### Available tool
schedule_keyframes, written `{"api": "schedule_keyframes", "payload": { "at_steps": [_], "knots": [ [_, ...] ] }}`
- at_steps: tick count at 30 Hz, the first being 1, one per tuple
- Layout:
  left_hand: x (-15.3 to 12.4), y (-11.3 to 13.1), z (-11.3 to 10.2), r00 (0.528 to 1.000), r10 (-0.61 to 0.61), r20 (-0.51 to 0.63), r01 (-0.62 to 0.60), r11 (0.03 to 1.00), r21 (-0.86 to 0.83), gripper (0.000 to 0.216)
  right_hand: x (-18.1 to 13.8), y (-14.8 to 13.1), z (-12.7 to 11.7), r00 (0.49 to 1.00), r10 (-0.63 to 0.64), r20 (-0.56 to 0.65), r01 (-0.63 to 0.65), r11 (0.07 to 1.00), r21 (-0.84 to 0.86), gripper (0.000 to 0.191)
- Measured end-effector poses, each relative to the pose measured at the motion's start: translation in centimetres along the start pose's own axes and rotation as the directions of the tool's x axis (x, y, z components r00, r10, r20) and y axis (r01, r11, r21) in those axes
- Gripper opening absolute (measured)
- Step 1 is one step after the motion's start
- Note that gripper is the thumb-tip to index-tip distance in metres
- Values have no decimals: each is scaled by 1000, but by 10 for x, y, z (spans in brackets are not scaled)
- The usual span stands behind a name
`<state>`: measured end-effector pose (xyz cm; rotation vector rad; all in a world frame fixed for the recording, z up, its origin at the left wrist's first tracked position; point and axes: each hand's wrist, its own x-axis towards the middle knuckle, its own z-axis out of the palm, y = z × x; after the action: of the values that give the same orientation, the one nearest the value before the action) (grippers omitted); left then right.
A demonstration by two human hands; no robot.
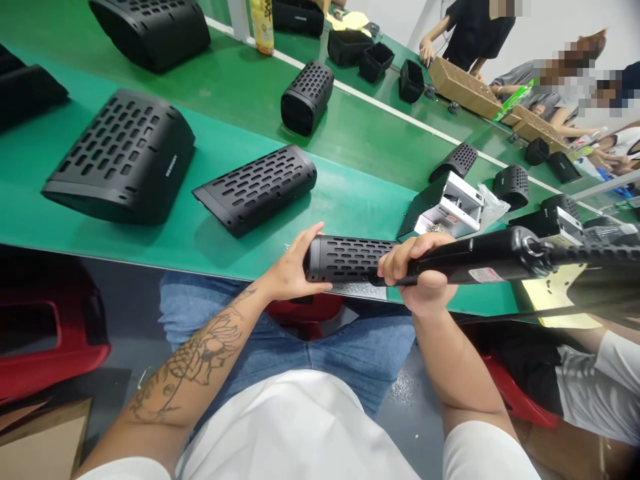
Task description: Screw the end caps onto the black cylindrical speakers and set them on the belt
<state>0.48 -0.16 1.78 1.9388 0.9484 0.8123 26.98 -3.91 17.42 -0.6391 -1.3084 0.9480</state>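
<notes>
At the near table edge lies a black slotted housing [350,257], like a speaker shell. My left hand [295,263] grips its left end, thumb on the near side and fingers on the far side. A black electric screwdriver [475,257], held nearly level, has my right hand [423,277] wrapped around it. Its front end is over the housing's right part; whether the bit touches a screw cannot be seen. Just beyond my right hand stands a black and white screw feeder [447,207]. Another slotted housing [260,190] rests on the green table [350,180] beyond my left hand.
More black housings [123,157] stand at the left and on the far conveyor [240,100]. A cord [595,253] runs right from the screwdriver. Yellow paper [555,297] lies at the right edge. Co-workers sit across the line, beside long cardboard boxes [465,90]; another person's sleeve [620,363] is close on the right.
</notes>
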Motion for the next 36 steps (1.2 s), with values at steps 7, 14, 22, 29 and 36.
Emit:
{"api": "schedule_keyframes", "payload": {
  "at_steps": [7,14,22,29,36],
  "knots": [
    [1,-5,2,999,36,-39,-36,999,4,150,3,5,1,994,34,107,-35,999,7,52],
    [1,-5,-4,998,51,-23,-50,998,41,146,-8,20,-6,990,15,141,-17,1000,14,44],
    [-7,-17,1,991,80,-108,-66,990,128,132,20,0,-51,972,-131,-194,99,981,-165,45],
    [-10,-20,9,980,152,-131,-131,979,155,128,75,21,-165,766,-376,-521,-11,803,-595,59],
    [-8,-15,6,980,164,-115,-146,978,149,130,54,19,-161,791,-305,-530,-8,862,-507,47]
  ]
}}
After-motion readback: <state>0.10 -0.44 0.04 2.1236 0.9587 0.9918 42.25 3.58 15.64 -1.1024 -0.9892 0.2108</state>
